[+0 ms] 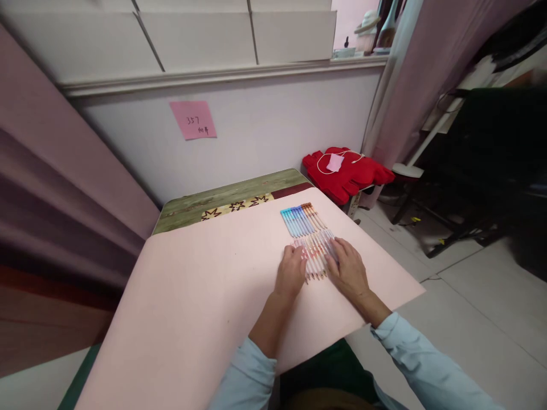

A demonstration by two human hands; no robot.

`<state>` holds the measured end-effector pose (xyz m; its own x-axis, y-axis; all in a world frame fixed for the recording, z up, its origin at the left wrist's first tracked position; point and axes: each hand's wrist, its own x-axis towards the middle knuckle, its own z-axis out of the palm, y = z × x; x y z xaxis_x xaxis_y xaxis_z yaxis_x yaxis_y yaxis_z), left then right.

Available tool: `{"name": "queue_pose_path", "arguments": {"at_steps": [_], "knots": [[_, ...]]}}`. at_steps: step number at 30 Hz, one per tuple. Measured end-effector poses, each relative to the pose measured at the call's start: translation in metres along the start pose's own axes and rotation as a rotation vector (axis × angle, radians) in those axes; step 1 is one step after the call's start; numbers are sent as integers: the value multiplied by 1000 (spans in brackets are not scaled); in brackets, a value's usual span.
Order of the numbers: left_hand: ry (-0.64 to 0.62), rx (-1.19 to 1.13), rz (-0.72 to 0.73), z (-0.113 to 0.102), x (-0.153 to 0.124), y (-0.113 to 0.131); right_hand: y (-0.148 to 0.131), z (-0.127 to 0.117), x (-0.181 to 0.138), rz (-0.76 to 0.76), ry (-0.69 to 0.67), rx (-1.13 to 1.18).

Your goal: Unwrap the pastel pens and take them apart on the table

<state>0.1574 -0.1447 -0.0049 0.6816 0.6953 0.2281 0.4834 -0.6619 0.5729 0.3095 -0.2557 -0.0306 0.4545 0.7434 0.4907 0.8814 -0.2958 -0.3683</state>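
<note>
Pink sheet point(192, 307) covers most of the bench point(222, 199), which stands against a pale wall point(265, 125) bearing a pink note point(193, 119). A red cloth point(342, 171) with a face mask point(335, 163) on it lies just past the far right corner. Toward the far right of the sheet a row of pens point(304, 223) lies side by side, and the left hand point(291, 272) and right hand point(348, 266) both rest flat and released on the pens' near ends, fingers stretched out, grasping nothing.
</note>
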Motion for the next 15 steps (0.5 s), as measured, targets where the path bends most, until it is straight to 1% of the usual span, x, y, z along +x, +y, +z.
{"name": "queue_pose_path", "arguments": {"at_steps": [2, 4, 6, 8, 10, 11, 13, 15], "knots": [[52, 1, -41, 1, -2, 0, 3, 3, 0, 106, 12, -30], [66, 61, -43, 2, -4, 2, 3, 4, 0, 146, -3, -69], [61, 162, 17, 4, -5, 4, 1, 3, 1, 73, -41, -102], [46, 257, 126, 6, -5, 4, -3, 2, 1, -75, -113, -110], [-6, 304, 230, 9, -5, 0, -5, 1, 2, -206, -220, -99], [-47, 312, 263, 11, -4, -2, -6, 1, 2, -245, -271, -95], [-122, 318, 282, 15, -3, -7, -5, 2, 3, -276, -345, -96], [-149, 326, 271, 19, -3, -8, -2, 2, 4, -284, -377, -99]]}}
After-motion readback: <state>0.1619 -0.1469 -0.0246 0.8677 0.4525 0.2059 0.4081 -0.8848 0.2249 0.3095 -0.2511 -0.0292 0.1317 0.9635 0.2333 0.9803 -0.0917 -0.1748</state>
